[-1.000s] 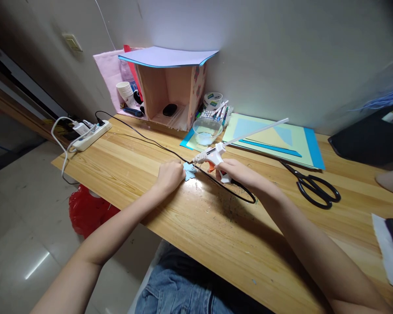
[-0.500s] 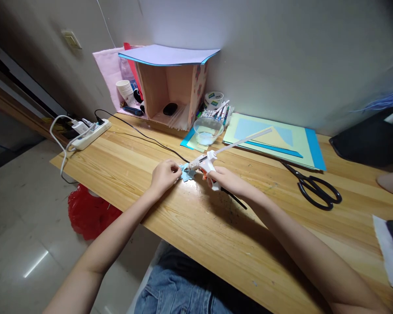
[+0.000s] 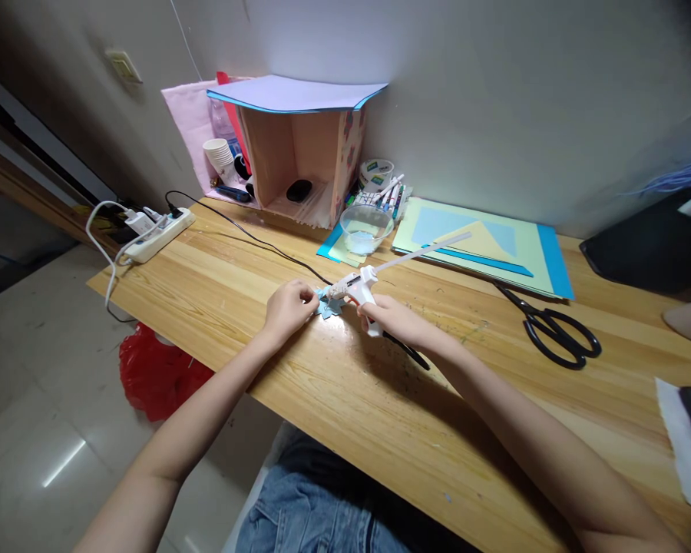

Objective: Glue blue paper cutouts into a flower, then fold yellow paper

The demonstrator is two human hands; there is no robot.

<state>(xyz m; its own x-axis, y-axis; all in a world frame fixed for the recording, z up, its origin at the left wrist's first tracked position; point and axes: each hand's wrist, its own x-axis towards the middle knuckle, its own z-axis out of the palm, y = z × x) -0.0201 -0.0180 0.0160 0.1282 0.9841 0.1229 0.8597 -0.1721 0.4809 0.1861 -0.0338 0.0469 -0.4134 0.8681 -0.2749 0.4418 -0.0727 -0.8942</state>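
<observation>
The white glue gun [image 3: 354, 288] is tilted over the middle of the counter [image 3: 334, 399], nozzle down at a light-blue paper cutout [image 3: 332, 309] lying flat on the wood. The right hand [image 3: 383, 313] has its grip wrapped around the gun's handle; the left hand [image 3: 292, 307] has thumb and forefinger together, apparently pinching the cutout's near-left edge. The gun looks like light, rigid plastic, best taken by the handle, since its nozzle is probably hot. The clear glue stick [image 3: 423, 252] jutting from its back could catch, and the black cord [image 3: 265, 244] may tug. The cutout should be nearly weightless, thin and easily creased, so an outer edge away from the nozzle is the place to hold it. The counter is smooth, glossy and marked with small specks; black-handled scissors [image 3: 558, 338] lie at the right, and a clear plastic tub [image 3: 367, 228] stands near a stack of coloured paper [image 3: 544, 246]. A cardboard box [image 3: 293, 153] sits against the grey wall [image 3: 466, 92]. Below are pale floor tiles [image 3: 28, 369] and a red plastic bag [image 3: 158, 376].
</observation>
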